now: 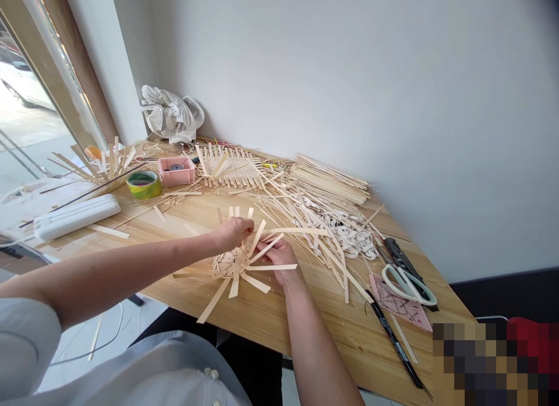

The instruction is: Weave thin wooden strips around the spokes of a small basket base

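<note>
A small round woven piece of bamboo strips rests near the table's front edge, its loose strip ends splayed out all around. My left hand reaches across its far side, fingers closed in a pinch on a bamboo strip; the fingertips are partly hidden. On the right side of the weave, my right hand is closed with thumb and fingers on a strip at the rim. A long bamboo strip runs off to the right past the right hand.
Behind lie a flat woven mat, a pink box, a tape roll and a stack of strips. A white power strip is at left. Scissors, a black marker and a pink card lie at right.
</note>
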Motion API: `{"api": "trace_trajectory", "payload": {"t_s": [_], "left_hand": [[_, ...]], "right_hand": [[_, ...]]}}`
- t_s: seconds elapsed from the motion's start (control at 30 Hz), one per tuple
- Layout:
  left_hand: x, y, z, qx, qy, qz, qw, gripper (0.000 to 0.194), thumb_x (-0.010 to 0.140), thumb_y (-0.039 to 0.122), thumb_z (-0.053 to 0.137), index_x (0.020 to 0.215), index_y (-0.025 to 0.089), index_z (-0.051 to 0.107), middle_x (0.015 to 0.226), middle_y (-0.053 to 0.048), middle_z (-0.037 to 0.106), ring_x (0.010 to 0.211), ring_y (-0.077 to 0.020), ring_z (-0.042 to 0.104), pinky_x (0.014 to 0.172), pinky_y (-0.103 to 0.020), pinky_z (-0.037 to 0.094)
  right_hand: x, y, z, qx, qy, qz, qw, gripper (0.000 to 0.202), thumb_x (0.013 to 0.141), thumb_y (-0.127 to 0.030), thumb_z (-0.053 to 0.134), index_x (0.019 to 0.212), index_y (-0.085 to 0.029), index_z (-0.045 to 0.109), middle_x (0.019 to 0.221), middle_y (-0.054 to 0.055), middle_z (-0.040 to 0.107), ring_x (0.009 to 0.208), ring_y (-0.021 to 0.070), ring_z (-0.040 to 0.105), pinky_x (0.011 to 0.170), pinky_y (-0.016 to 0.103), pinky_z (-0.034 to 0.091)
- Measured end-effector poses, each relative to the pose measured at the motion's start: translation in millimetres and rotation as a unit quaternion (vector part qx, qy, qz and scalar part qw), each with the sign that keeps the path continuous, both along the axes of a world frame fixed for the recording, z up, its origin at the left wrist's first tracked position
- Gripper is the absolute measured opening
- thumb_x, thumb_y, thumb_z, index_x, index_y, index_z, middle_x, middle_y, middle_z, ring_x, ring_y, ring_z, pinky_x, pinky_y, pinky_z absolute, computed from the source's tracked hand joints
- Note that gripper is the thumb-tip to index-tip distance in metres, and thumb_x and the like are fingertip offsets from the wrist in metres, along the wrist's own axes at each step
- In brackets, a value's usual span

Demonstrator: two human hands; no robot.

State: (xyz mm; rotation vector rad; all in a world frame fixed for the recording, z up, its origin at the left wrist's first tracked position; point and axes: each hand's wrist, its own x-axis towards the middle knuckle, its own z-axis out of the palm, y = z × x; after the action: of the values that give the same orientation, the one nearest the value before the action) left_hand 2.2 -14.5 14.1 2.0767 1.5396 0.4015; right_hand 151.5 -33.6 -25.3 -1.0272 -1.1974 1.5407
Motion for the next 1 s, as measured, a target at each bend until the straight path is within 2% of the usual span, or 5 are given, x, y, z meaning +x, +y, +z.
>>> {"api": "trace_trajectory", "payload": {"t_s": [0.23, 0.4, 0.53, 0.87, 1.0], "left_hand": [[5, -2, 1.2, -0.004, 0.012, 0.012, 1.000, 0.019, 0.077, 0.012, 0.039, 0.078, 0.014, 0.058, 0.074, -0.002, 0.059, 0.047, -0.0070, 0.054, 0.045, -0.017, 0.042], [6, -4, 3.1, 0.023, 0.043, -0.013, 0.999, 0.022, 0.073, 0.009, 0.044, 0.082, 0.016, 0.063, 0.081, -0.003, 0.059, 0.066, -0.0117, 0.058, 0.063, -0.022, 0.047], [3, -4, 3.2, 0.057, 0.071, -0.006, 0.996, 0.026, 0.071, 0.009, 0.049, 0.088, 0.018, 0.066, 0.092, -0.005, 0.057, 0.082, -0.0161, 0.058, 0.077, -0.027, 0.045], [7, -9, 2.6, 0.078, 0.099, -0.043, 0.991, 0.024, 0.076, 0.010, 0.039, 0.084, 0.014, 0.060, 0.087, -0.007, 0.060, 0.081, -0.0173, 0.057, 0.074, -0.028, 0.044], [6, -11, 4.5, 0.074, 0.097, -0.046, 0.991, 0.024, 0.073, 0.008, 0.041, 0.094, 0.014, 0.052, 0.084, -0.005, 0.060, 0.075, -0.0153, 0.056, 0.068, -0.025, 0.044]], "right_hand": [[-4, 2, -5.6, 0.029, -0.029, -0.047, 0.998, 0.013, 0.061, -0.029, 0.063, 0.067, -0.017, 0.063, 0.055, -0.002, 0.058, 0.046, 0.0084, 0.044, 0.044, 0.021, 0.032], [-6, 3, -5.4, 0.060, -0.071, -0.085, 0.992, 0.008, 0.060, -0.025, 0.062, 0.063, -0.018, 0.062, 0.057, -0.002, 0.059, 0.055, 0.0122, 0.052, 0.049, 0.022, 0.038], [-7, 2, -5.9, 0.055, -0.091, -0.087, 0.991, 0.008, 0.060, -0.026, 0.060, 0.063, -0.019, 0.060, 0.050, -0.004, 0.055, 0.043, 0.0094, 0.044, 0.042, 0.021, 0.033], [-13, -1, -3.9, -0.014, -0.065, -0.085, 0.994, 0.020, 0.060, -0.034, 0.060, 0.068, -0.016, 0.056, 0.056, 0.000, 0.059, 0.044, 0.0109, 0.047, 0.041, 0.023, 0.035], [-12, -2, -1.8, -0.011, -0.077, -0.065, 0.995, 0.019, 0.059, -0.034, 0.061, 0.063, -0.015, 0.058, 0.057, 0.001, 0.060, 0.048, 0.0132, 0.051, 0.046, 0.025, 0.039]]}}
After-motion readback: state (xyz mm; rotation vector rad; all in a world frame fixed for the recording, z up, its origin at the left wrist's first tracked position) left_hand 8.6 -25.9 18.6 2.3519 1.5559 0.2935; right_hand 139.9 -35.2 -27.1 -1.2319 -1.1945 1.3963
